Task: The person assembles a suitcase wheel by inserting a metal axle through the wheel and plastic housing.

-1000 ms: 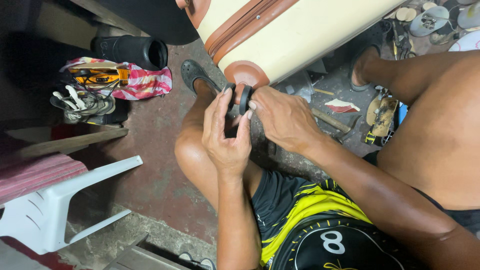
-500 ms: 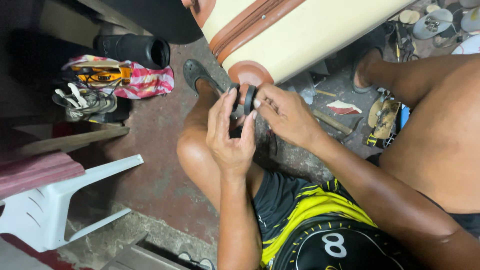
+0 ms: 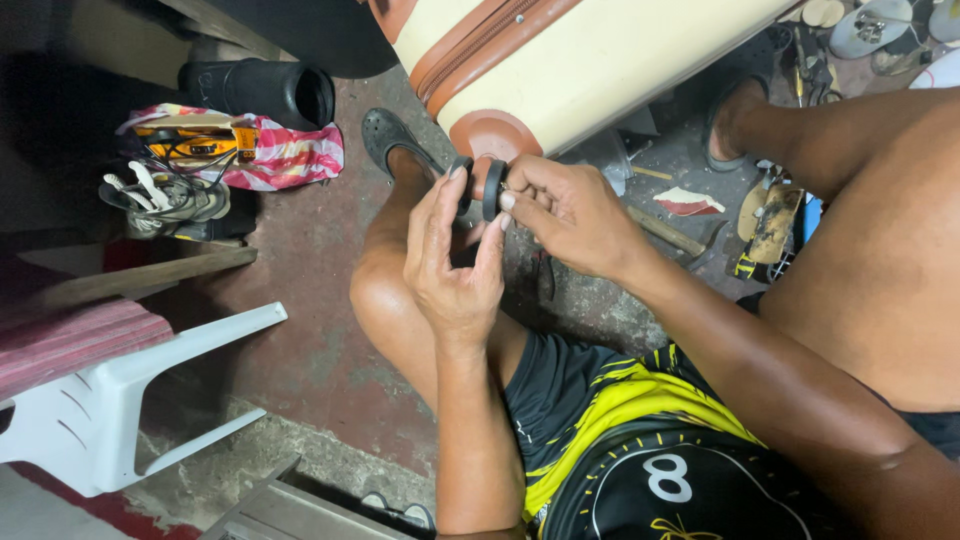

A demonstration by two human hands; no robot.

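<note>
Small black wheel (image 3: 493, 188), round and upright on edge, pinched between both hands' fingertips just below a cream suitcase's (image 3: 600, 60) brown corner

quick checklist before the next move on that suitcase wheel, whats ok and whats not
1. Left hand on the black wheel: ok, fingertips touch it.
2. Right hand grip on the wheel: ok, thumb and fingers pinch it.
3. Cream suitcase steadied: cannot tell, its support is out of view.
4. Wheel seated on its axle: cannot tell, fingers hide it.
5. Tools within reach: ok, some lie on the floor by the right leg.
6. Left foot's dark clog away from the wheel: ok.
</note>
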